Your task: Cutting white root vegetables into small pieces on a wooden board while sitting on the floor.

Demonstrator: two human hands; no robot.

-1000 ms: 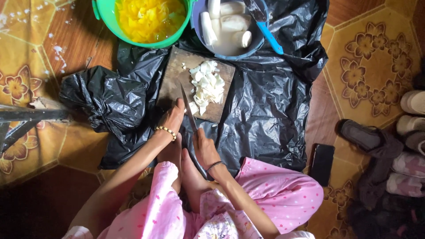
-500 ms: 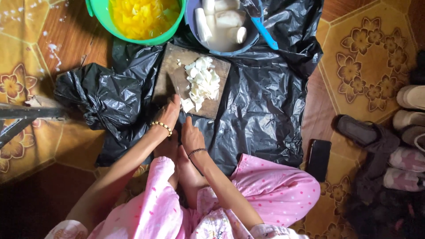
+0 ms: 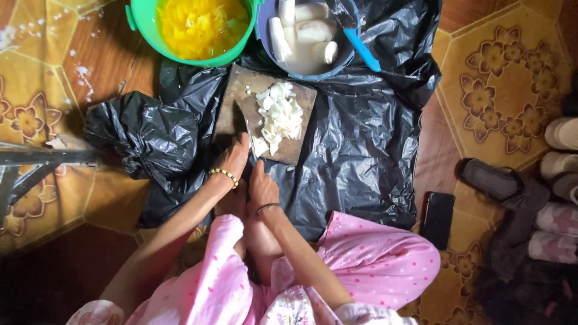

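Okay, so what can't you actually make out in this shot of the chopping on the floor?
Head view only:
- Knife: only a thin dark blade shows; the handle is hidden by the hands.
- Left hand and right hand: their grip cannot be told, fingers are hidden from above.
- Green bowl and blue bowl: cut off by the top edge.
- White pieces on the cutting board: kind of food too small to tell.

Two tubs, the green bucket [image 3: 191,30] and the blue basin [image 3: 307,39], block the cutting board's [image 3: 238,96] far edge; its right side opens onto bare black plastic sheet [image 3: 361,150].
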